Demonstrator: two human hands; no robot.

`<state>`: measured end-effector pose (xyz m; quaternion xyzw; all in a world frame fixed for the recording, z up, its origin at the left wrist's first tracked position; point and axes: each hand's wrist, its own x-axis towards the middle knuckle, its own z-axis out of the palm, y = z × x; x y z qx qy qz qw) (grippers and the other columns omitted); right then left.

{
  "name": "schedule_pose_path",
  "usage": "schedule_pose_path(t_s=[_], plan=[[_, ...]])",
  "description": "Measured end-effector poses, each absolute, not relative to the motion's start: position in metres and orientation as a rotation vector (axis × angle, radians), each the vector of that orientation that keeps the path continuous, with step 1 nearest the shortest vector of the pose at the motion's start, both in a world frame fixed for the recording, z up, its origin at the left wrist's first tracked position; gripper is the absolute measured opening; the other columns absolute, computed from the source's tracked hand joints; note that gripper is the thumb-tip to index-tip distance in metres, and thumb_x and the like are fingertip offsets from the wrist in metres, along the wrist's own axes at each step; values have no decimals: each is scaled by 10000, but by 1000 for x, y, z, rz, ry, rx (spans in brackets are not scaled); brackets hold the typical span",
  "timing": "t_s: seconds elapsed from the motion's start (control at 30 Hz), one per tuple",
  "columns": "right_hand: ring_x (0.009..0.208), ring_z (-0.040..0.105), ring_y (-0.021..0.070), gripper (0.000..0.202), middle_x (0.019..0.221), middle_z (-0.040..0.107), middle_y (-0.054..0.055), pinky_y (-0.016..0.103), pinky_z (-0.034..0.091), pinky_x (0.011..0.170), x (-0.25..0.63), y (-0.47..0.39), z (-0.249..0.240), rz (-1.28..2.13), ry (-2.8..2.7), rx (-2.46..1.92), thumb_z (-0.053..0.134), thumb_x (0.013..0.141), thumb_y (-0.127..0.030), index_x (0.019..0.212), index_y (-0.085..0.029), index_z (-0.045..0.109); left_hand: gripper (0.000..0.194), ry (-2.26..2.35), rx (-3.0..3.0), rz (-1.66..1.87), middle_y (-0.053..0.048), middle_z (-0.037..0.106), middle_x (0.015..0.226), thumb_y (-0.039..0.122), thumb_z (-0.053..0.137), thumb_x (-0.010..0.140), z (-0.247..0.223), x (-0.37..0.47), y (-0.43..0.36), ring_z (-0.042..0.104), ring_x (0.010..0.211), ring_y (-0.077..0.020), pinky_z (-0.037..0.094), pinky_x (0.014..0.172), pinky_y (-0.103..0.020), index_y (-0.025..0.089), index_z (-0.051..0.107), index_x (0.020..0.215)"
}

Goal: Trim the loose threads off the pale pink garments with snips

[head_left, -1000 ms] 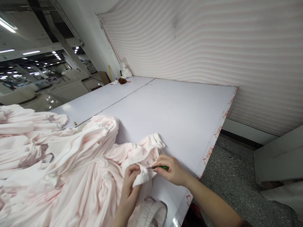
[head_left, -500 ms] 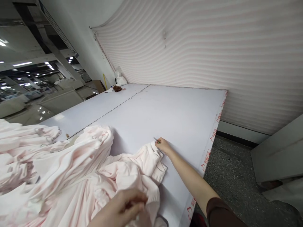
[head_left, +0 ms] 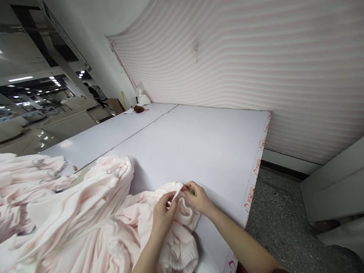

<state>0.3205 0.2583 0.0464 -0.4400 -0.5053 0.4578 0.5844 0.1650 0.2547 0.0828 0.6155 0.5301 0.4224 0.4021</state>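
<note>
Pale pink fabric, seemingly garments, lies heaped in loose folds over the near left of the table. My left hand pinches an edge of this cloth between thumb and fingers. Close to its right, my right hand is closed around a small pointed cutting tool with a green part, which looks like thread snips. The tip of the snips points left, at the raised edge of the cloth. Whether the right fingers also grip the cloth is hard to see. A ribbed band of the cloth hangs below my hands.
The white table has a seam across it and red-printed tape along its right edge. A brown tangled bundle and a white plastic bag sit at the far corner. Striped sheeting covers the wall. A distant person stands far left.
My left hand has moved forward and up from the near edge and taken hold of the cloth beside my right hand. My right hand has shifted slightly nearer with the snips.
</note>
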Motion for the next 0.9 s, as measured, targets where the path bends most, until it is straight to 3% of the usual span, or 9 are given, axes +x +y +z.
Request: schedule_pose_path(t_s=[0.07, 0.13, 0.27, 0.4, 0.57, 0.9], plan=[[1017, 634, 204, 190, 1023, 703, 32, 367, 467, 936, 325, 261, 51, 990, -1257, -1051, 583, 802, -231, 983, -215, 638, 345, 1214, 1428, 1004, -35, 702, 764, 463, 700, 685, 85, 159, 250, 613, 741, -220, 448, 668, -294, 180, 719, 881], [1064, 633, 210, 236, 1091, 699, 42, 379, 464, 961, 329, 260, 57, 916, -1369, -1087, 568, 831, -222, 1057, -223, 636, 321, 1077, 1238, 970, -35, 709, 749, 431, 709, 674, 85, 156, 248, 638, 766, -232, 468, 687, -297, 168, 720, 858], [965, 658, 209, 208, 1009, 687, 31, 348, 510, 858, 333, 247, 69, 739, -1595, -1198, 624, 825, -214, 1028, -232, 664, 317, 975, 960, 982, -60, 729, 801, 364, 770, 618, 83, 153, 245, 663, 853, -260, 501, 759, -328, 159, 721, 854], [870, 667, 173, 301, 1023, 667, 24, 282, 516, 769, 333, 229, 77, 507, -1833, -1162, 669, 833, -245, 1134, -260, 663, 351, 959, 875, 1025, -75, 742, 856, 347, 805, 584, 84, 152, 243, 665, 927, -281, 500, 839, -368, 163, 723, 871], [814, 660, 199, 181, 932, 713, 32, 295, 467, 700, 330, 227, 75, 110, -2001, -1163, 621, 858, -196, 1029, -208, 677, 357, 971, 868, 1041, -86, 747, 866, 351, 824, 564, 82, 152, 243, 663, 954, -292, 489, 881, -393, 154, 723, 843], [789, 664, 184, 173, 957, 731, 22, 288, 428, 649, 333, 235, 67, -20, -2015, -1098, 569, 901, -229, 1046, -211, 662, 334, 1011, 888, 1081, -91, 743, 838, 361, 831, 550, 81, 153, 243, 666, 925, -287, 488, 874, -389, 149, 702, 774]])
